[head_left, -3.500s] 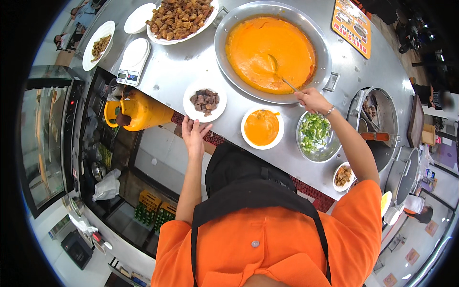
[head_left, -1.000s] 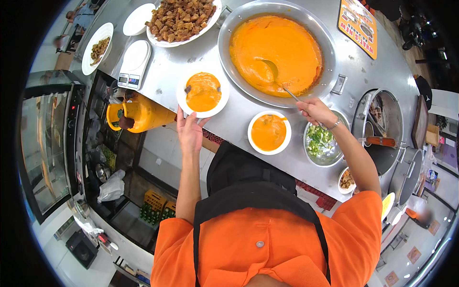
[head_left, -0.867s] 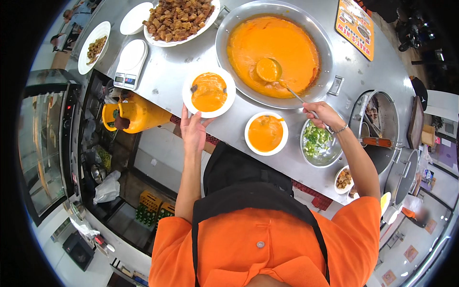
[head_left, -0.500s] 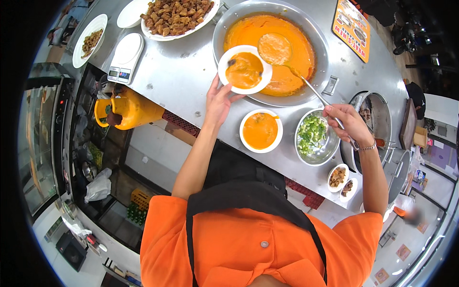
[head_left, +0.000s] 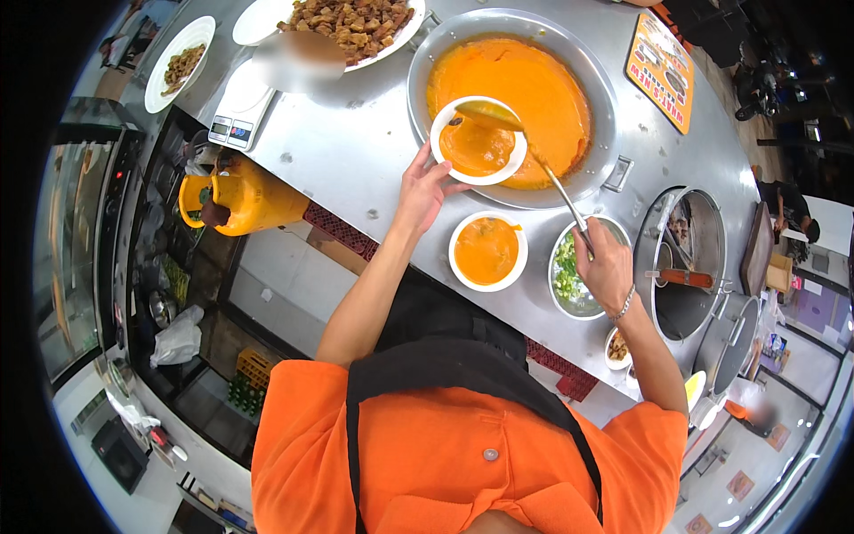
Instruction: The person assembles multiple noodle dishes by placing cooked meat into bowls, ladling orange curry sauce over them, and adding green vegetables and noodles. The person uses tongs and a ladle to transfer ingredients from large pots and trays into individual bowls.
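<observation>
My left hand (head_left: 422, 191) grips a white bowl (head_left: 478, 180) of orange sauce by its near edge, over the near rim of a wide metal pan (head_left: 606, 102) of the same sauce. In my right hand (head_left: 607, 269) is the handle of a ladle (head_left: 555, 182). Its head is tipped over the white bowl, with sauce on it. A second white bowl (head_left: 488, 287) filled with sauce stands on the counter below. Under my right hand, a metal bowl (head_left: 592, 305) holds chopped green onions (head_left: 566, 267), partly hidden by the hand.
Fried meat chunks (head_left: 356, 25) fill a plate at the back left. A kitchen scale (head_left: 233, 127) stands nearby, partly covered by a blurred patch. A deep pot (head_left: 663, 311) with an orange-handled utensil is at right. A printed card (head_left: 660, 76) lies behind; a yellow gas cylinder (head_left: 258, 200) stands below.
The ladle has come out of the pan and leftward over the white bowl. My right hand has moved left and nearer me. The held bowl has shifted slightly right. A blurred patch has appeared by the scale.
</observation>
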The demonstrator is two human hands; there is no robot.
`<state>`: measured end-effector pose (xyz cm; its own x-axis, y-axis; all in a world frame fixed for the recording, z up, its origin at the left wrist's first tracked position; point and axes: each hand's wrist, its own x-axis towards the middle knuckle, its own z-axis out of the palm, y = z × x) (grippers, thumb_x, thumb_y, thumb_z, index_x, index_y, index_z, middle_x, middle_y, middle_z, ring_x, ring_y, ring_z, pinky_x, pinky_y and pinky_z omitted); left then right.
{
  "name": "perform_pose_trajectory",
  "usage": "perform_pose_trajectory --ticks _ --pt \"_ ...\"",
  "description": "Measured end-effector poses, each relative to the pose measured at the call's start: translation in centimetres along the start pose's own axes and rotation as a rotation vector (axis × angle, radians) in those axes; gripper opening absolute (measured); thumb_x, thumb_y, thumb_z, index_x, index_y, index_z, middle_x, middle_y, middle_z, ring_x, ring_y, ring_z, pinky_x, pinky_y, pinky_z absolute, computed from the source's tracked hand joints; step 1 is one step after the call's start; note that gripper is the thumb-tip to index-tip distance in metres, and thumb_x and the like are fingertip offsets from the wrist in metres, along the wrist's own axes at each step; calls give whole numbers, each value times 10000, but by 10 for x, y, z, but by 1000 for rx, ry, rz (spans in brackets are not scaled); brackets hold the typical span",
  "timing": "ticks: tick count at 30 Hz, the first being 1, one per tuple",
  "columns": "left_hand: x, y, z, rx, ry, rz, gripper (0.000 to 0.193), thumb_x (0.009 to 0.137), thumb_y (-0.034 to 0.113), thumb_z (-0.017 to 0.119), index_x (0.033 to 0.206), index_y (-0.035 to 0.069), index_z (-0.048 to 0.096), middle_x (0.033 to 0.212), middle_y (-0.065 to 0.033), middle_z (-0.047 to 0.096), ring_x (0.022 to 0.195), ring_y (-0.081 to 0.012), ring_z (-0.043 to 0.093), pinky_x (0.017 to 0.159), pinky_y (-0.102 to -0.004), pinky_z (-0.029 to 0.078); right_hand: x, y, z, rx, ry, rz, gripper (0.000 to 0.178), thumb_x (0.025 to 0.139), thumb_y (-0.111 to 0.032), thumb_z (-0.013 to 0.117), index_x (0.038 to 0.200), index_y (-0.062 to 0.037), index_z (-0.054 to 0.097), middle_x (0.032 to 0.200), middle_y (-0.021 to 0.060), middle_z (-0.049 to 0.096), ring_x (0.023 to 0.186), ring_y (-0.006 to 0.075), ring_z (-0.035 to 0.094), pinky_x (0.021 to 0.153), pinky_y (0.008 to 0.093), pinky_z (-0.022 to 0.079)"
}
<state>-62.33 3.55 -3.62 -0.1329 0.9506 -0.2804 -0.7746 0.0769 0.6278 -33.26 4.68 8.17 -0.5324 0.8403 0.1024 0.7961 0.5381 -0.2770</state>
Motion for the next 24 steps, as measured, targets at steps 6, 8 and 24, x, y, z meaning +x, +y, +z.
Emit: perform_pose_trajectory --ticks 6,8,24 --pt "6 -16 -27 -129 -65 62 493 895 49 580 1363 49 425 1251 -118 578 1075 -264 620 808 -443 585 -14 9 16 13 98 -82 226 841 -73 671 1044 4 608 752 164 640 636 302 643 551 385 507" --pt "13 -14 -13 -103 -93 105 512 876 32 599 1362 60 437 1239 -111 581 1076 -258 614 785 -445 598 -20 1 13 87 0 52 227 868 -77 654 1064 30 615 638 139 564 519 249 540 492 357 429" --pt "-70 45 -69 -92 90 63 540 866 49 599 1368 42 400 1278 -123 550 1093 -267 608 806 -475 579 62 51 93 411 -70 269 319 899 -216 621 1162 -34 632 780 59 644 603 132 580 532 281 461"
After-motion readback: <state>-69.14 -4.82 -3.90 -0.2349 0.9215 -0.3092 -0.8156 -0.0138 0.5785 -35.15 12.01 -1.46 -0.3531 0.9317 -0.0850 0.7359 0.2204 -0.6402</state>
